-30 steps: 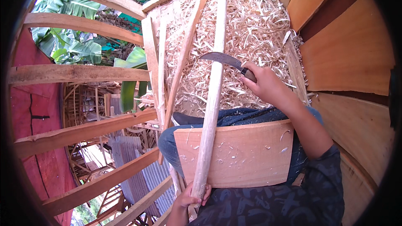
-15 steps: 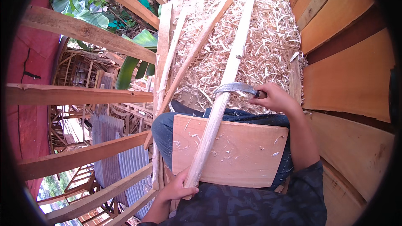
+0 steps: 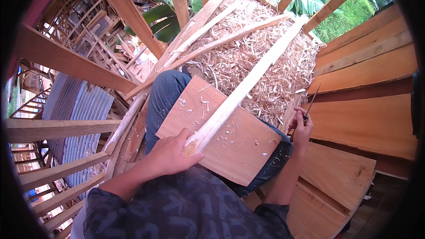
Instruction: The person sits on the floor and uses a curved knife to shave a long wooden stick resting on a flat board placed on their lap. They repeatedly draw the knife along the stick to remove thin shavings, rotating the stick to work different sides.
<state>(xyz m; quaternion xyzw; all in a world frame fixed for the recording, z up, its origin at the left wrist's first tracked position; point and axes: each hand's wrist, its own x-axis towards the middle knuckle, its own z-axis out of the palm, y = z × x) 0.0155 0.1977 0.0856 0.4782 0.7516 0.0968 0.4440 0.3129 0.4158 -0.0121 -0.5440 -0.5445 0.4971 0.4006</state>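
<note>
A long pale wooden pole [image 3: 250,84] runs from my lap up and away to the right, over the shavings. My left hand [image 3: 173,151] is closed round its near end, just in front of my shirt. Beneath the pole, a flat wooden board [image 3: 243,144] lies tilted across my thighs with a few shavings on it. Off to the right of the board, my right hand [image 3: 301,127] grips a sickle-like curved knife [image 3: 313,99] by its dark handle. The blade points up, seen nearly edge-on, apart from the pole.
Curled wood shavings [image 3: 261,53] cover the floor ahead. Thin wooden strips [image 3: 230,35] lie along the left side. Spaced wooden rails [image 3: 71,57] stand at left and front, with a corrugated metal roof [image 3: 84,106] beyond. A plank wall [image 3: 363,119] rises close on the right.
My right hand has drawn the knife off the pole and out to the right, its blade turning upward. The left hand still holds the near end. The whole view has swung round.
</note>
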